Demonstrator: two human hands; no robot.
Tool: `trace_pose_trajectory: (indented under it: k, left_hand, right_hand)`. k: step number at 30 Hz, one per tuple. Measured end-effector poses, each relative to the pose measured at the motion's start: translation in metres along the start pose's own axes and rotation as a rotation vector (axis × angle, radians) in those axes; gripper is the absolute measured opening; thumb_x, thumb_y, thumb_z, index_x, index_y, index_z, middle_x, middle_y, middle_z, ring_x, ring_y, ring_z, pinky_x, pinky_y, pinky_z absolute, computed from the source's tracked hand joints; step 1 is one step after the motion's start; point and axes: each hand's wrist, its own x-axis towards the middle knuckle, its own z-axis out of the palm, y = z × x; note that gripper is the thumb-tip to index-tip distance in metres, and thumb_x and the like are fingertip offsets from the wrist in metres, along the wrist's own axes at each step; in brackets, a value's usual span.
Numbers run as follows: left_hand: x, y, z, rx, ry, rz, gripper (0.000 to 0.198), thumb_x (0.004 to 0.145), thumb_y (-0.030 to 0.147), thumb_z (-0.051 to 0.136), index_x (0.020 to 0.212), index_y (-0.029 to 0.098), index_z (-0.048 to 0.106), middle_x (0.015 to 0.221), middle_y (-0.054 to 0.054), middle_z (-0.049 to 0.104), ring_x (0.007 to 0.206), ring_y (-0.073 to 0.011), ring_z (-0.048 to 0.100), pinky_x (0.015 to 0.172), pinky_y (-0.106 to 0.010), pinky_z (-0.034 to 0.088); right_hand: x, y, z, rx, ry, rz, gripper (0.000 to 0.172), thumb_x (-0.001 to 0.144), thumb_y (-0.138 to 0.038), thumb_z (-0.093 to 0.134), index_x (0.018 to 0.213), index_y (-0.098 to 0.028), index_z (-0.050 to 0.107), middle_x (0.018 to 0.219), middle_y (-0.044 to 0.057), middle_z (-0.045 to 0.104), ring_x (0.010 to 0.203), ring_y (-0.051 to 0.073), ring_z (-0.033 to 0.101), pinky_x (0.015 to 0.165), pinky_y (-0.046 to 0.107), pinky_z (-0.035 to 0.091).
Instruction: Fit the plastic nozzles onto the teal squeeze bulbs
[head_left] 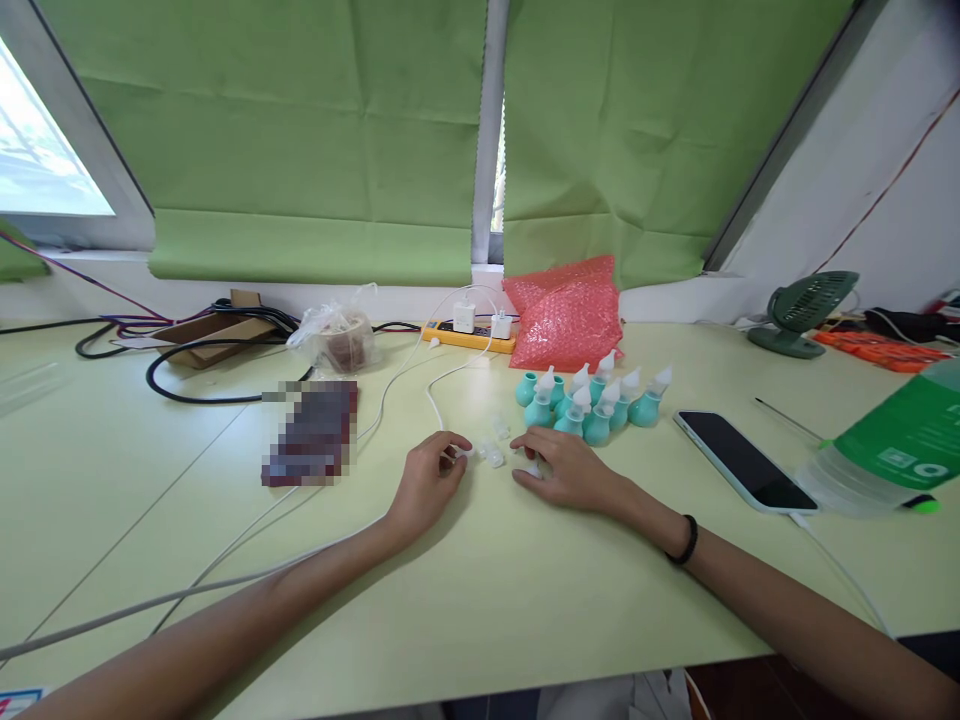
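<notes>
Resting both hands on the pale green tabletop (480, 600), small clear plastic caps (493, 453) lying between them. Left hand (429, 482): fingers curled in, thumb and forefinger pinched on one small clear piece at the fingertips. Right hand (564, 468): palm down, fingers bent over another small clear piece (534, 468) against the tabletop; can't tell if it's actually gripped or just covered. Black band (687, 541) on my right wrist.

Cluster of teal squeeze bulbs (592, 398) with white tips stands just beyond my right hand, upright, packed together. Red bubble-wrap bag (568, 312) behind them. Phone (742, 461) lies face up to the right, near a green-labelled bottle (889, 445) on its side. White cable (431, 395) runs from the yellow power strip (469, 336) toward my left hand.
</notes>
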Motion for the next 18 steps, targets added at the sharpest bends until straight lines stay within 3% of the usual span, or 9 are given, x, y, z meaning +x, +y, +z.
trace_pose_trajectory:
  k: [5, 10, 15, 18]
  left_hand:
    - [0.0, -0.003, 0.002, 0.029, -0.027, 0.038, 0.022, 0.064, 0.003, 0.044, 0.073, 0.016, 0.058, 0.092, -0.005, 0.057, 0.072, -0.0131, 0.055, 0.066, -0.025, 0.046]
    - [-0.001, -0.001, 0.0, 0.096, -0.036, 0.076, 0.022, 0.065, 0.004, 0.044, 0.079, 0.017, 0.055, 0.09, -0.004, 0.056, 0.081, -0.0159, 0.053, 0.07, -0.027, 0.045]
    - [-0.003, 0.008, -0.006, 0.426, -0.017, 0.173, 0.013, 0.072, 0.019, 0.045, 0.083, 0.018, 0.051, 0.088, -0.006, 0.052, 0.085, -0.0195, 0.05, 0.067, -0.029, 0.044]
    - [-0.005, 0.012, -0.007, 0.629, -0.105, 0.218, 0.015, 0.075, 0.029, 0.043, 0.075, 0.018, 0.053, 0.077, -0.005, 0.055, 0.076, -0.0195, 0.052, 0.059, -0.028, 0.041]
  right_hand:
    - [0.001, -0.001, 0.015, 0.057, 0.098, -0.011, 0.014, 0.073, -0.021, 0.051, 0.085, -0.016, 0.054, 0.081, 0.006, 0.056, 0.078, 0.018, 0.052, 0.065, 0.029, 0.043]
    - [0.002, 0.0, 0.02, 0.13, 0.13, -0.076, 0.011, 0.075, -0.012, 0.046, 0.08, -0.017, 0.055, 0.08, 0.004, 0.058, 0.079, 0.018, 0.052, 0.068, 0.031, 0.043]
    - [0.001, -0.001, 0.018, 0.224, 0.214, -0.108, 0.011, 0.074, -0.009, 0.047, 0.078, -0.017, 0.054, 0.074, 0.004, 0.059, 0.074, 0.017, 0.052, 0.066, 0.031, 0.044]
    - [0.001, -0.002, 0.017, 0.263, 0.29, -0.147, 0.011, 0.075, -0.01, 0.047, 0.08, -0.017, 0.054, 0.074, 0.004, 0.058, 0.074, 0.016, 0.052, 0.067, 0.031, 0.044]
